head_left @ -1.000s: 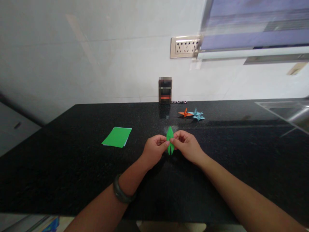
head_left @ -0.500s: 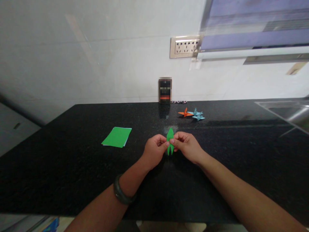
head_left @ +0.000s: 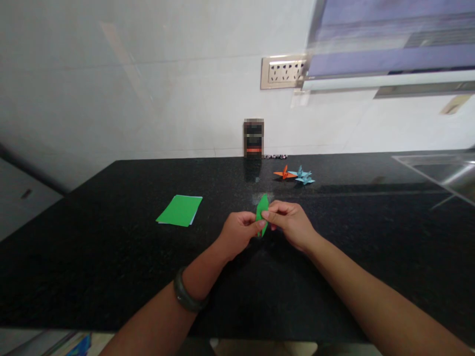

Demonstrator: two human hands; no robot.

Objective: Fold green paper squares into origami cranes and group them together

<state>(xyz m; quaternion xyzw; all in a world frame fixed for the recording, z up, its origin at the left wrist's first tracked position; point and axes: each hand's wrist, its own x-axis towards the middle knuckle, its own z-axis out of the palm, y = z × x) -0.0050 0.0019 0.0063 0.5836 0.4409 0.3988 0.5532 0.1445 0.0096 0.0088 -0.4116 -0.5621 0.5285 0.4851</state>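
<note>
At the left of the dark counter [head_left: 111, 257] lies a stack of sheets [head_left: 179, 210], green on top, and to its right the left hand [head_left: 236, 232] pinches the near left part of the green fold [head_left: 261, 204] between thumb and curled fingers. The fold is upright mid-scene, its right edge gripped by the nearly closed right hand [head_left: 293, 225]; farther off sit an orange bird [head_left: 285, 175] and, right of it, two blue birds [head_left: 306, 180].
</note>
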